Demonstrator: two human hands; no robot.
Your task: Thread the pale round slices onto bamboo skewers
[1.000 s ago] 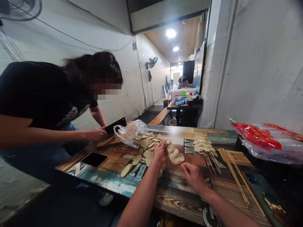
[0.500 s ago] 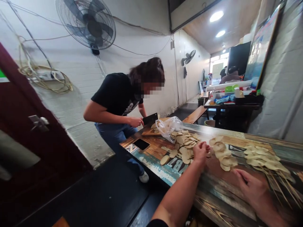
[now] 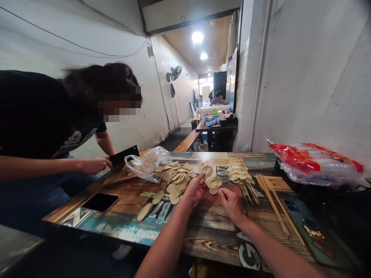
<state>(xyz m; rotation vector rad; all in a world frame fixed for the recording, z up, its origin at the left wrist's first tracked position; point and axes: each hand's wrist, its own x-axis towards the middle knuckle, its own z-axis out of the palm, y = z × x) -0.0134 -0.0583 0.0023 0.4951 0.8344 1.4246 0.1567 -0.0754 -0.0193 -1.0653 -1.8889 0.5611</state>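
Holding skewered slices (image 3: 213,182), right hand (image 3: 232,204); left hand (image 3: 196,189) probably touching.

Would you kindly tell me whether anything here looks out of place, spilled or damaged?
A dark-screened phone lies left of the loose slices, and a green-backed phone lies beside the bare skewers; both seem slightly odd around food. Nothing looks clearly spilled or damaged.
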